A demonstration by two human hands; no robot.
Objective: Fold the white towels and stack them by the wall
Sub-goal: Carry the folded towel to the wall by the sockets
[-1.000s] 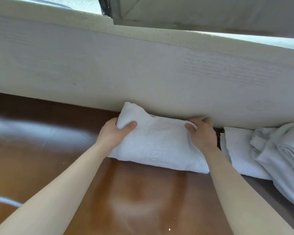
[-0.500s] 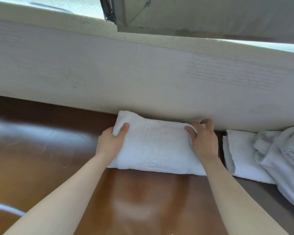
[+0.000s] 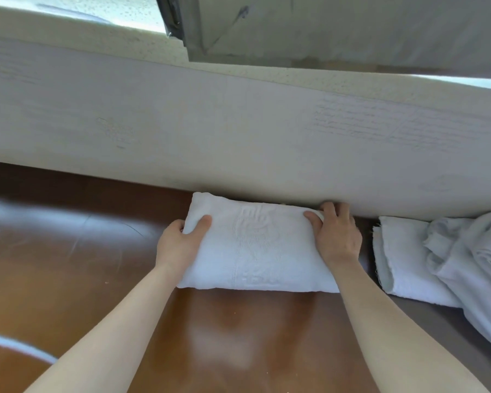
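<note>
A folded white towel (image 3: 255,248) lies flat on the brown table (image 3: 97,279), its far edge against the pale wall (image 3: 238,137). My left hand (image 3: 179,245) grips the towel's left end, thumb on top. My right hand (image 3: 338,236) grips its right end, fingers curled over the far corner by the wall. To the right lies a pile of loose white towels (image 3: 437,265), one partly folded and the rest crumpled.
A window sill (image 3: 295,78) runs along the top of the wall, with a dark window frame (image 3: 173,15) above it. A white curved object (image 3: 17,347) shows at the lower left edge of the table.
Both hands have lowered the folded towel and pushed it back until it lies level against the wall. Its raised left corner has come down.
</note>
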